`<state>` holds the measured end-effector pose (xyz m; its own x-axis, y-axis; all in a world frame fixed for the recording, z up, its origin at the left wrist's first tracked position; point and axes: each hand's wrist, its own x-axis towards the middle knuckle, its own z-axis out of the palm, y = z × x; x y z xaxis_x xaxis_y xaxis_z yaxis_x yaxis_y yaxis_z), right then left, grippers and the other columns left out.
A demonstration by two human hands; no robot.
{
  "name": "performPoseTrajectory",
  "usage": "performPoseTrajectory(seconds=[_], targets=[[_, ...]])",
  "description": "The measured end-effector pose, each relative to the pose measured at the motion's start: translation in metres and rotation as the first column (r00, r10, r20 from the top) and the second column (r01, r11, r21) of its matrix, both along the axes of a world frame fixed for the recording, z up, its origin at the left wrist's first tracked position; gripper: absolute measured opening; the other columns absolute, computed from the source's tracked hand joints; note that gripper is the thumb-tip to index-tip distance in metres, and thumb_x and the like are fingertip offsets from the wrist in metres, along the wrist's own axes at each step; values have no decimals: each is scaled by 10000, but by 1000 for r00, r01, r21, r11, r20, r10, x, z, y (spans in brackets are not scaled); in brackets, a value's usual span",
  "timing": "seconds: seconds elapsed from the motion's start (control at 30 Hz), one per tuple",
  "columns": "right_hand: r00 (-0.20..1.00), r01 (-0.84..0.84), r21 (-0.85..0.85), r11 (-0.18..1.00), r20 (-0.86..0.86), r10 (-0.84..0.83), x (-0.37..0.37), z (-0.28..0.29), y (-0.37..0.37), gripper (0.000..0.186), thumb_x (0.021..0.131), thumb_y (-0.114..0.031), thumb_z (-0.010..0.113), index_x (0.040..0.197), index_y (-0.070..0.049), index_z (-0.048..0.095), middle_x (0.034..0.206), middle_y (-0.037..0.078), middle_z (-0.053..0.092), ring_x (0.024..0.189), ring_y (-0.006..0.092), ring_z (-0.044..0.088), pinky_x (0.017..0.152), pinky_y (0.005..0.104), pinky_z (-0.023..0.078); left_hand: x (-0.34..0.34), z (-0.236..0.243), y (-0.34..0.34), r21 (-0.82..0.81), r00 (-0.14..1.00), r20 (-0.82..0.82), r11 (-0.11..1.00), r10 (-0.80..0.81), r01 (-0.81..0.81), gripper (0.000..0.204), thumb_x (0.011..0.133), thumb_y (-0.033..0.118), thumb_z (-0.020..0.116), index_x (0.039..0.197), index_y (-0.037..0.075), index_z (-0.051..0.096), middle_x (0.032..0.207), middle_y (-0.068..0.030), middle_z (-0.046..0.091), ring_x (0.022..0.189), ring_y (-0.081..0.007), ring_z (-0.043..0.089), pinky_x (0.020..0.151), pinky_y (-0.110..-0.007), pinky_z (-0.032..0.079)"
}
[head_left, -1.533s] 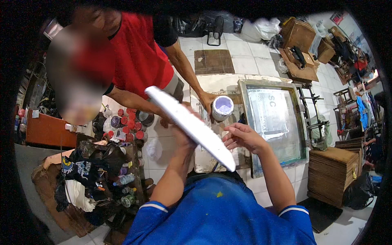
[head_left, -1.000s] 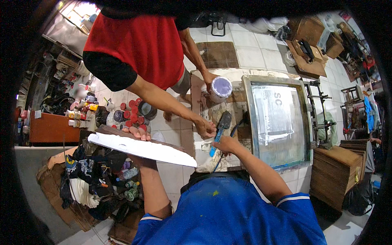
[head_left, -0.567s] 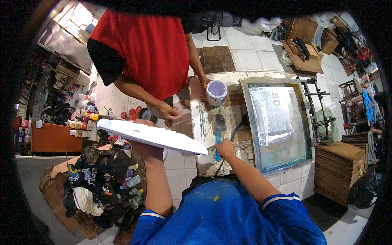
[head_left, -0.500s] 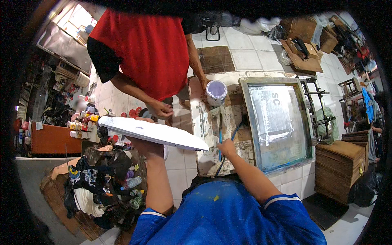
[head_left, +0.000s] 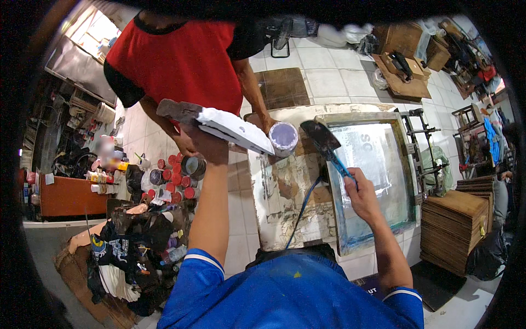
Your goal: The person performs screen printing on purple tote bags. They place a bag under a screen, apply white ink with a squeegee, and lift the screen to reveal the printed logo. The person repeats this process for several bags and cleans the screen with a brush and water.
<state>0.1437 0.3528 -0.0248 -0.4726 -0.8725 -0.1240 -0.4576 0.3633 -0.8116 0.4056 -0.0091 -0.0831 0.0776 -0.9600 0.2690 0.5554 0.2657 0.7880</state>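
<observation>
My left hand (head_left: 205,143), raised, is closed on a long flat board coated in thick white (head_left: 235,129), dark at its far-left end. The board tilts, and its right tip comes close to the tub. My right hand (head_left: 362,194) is wrapped round the blue handle of a spatula (head_left: 322,137). Its dark, stained blade points up and left, over the table and the frame's left edge. A person in a red and black shirt holds a tub (head_left: 283,137) with pale lilac contents at the table's far side.
A framed printing screen (head_left: 378,181) lies on the right of the worn, paint-crusted table (head_left: 274,219). A blue cord (head_left: 302,211) runs across the table. Several red-lidded containers (head_left: 176,178) stand on the floor at left. Stacked brown boards (head_left: 455,227) stand at right.
My right hand has lifted the spatula off the table and moved right. The white-coated board has turned and risen in my left hand. The person's free hand has drawn back left.
</observation>
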Motion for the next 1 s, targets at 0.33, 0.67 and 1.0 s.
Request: performPoseTrajectory(seconds=[0.33, 0.67, 1.0], targets=[[966, -231, -193, 954, -157, 203, -25, 102, -47, 222, 1039, -214, 575, 973, -17, 651, 681, 157, 593, 573, 305, 585, 549, 391, 438, -93, 21, -10, -364, 975, 182, 912, -128, 188, 478, 1004, 488, 453, 938, 26, 553, 721, -111, 605, 611, -228, 618, 560, -346, 557], [955, -242, -142, 960, -209, 210, -37, 85, -65, 129, 992, -176, 631, 979, -48, 643, 707, 176, 604, 637, 406, 620, 571, 475, 472, -107, 14, -8, -300, 966, 168, 924, -194, 238, 455, 982, 440, 530, 911, -10, 541, 723, -142, 596, 590, -222, 607, 531, -344, 568], [956, -248, -82, 965, -182, 230, -34, 80, -68, 136, 992, -183, 624, 974, -49, 633, 722, 178, 609, 664, 423, 632, 584, 494, 481, -113, 12, -7, -252, 924, -6, 895, -382, 368, 489, 987, 475, 618, 882, -1, 579, 728, -98, 624, 596, -161, 622, 520, -272, 525]])
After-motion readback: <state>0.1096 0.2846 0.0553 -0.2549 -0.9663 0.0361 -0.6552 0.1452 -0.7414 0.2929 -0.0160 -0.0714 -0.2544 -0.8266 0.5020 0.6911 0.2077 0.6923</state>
